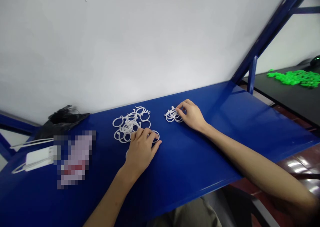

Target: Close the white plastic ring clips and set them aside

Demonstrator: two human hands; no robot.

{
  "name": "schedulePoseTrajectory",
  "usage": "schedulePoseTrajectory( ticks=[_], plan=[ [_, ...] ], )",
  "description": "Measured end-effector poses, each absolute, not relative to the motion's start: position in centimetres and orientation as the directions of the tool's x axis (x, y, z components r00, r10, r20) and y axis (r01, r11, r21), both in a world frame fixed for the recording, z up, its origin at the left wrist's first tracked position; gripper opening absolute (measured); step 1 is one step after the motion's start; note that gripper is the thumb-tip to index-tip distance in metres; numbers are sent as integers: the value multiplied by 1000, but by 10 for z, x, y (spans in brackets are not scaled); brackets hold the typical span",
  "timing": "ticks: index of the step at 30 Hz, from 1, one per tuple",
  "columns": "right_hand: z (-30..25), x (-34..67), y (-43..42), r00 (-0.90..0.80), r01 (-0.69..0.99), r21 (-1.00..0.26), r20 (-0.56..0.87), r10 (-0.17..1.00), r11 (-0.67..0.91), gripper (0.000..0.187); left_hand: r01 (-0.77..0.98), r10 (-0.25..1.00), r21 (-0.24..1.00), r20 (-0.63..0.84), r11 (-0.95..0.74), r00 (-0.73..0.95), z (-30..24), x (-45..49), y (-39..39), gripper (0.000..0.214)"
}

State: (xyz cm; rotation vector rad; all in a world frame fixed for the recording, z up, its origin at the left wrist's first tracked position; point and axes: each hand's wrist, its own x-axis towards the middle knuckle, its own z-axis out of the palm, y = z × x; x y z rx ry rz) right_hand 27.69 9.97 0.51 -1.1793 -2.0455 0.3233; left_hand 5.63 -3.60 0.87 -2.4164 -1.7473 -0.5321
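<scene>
- the small pile [171,115] of white rings lies just left of the right hand [191,115], at its fingertips; from the left hand [142,143] it lies ahead and to the right, across bare blue surface [185,160].
- the large pile [128,127] lies ahead and to the left of the left hand, its near edge under the fingers; that hand is the nearer one to it.
- the rings are round, so no long axis shows; their small end tabs point various ways.
- left hand: palm down, thumb and forefinger apart at one loose ring [159,136]; whether the other fingers grip anything, i cannot tell.
- right hand: thumb and fingers bent at the small pile's right edge; whether they pinch a ring, i cannot tell.
- no brand or writing can be read: the packet [80,153], left of the left hand, is pixelated, and the white box [40,158] beyond it shows only marks too small to make out.
</scene>
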Motion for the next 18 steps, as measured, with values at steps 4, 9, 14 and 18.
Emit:
schedulePoseTrajectory(
  ticks=[4,9,14,18],
  plan=[
    [-3,278,103,-309,656,-546,437,845,521,19,895,855,151,397,-420,334,10,57,-35,13],
    [-4,277,102,-310,641,-537,473,825,549,20,875,845,209,429,-437,320,9,55,-34,18],
    [7,274,90,-318,602,-461,610,726,652,19,882,855,233,434,-410,283,10,58,-37,13],
    [18,269,72,-432,481,-444,630,645,756,20,886,843,225,467,-405,266,10,61,-37,9]
  ],
)
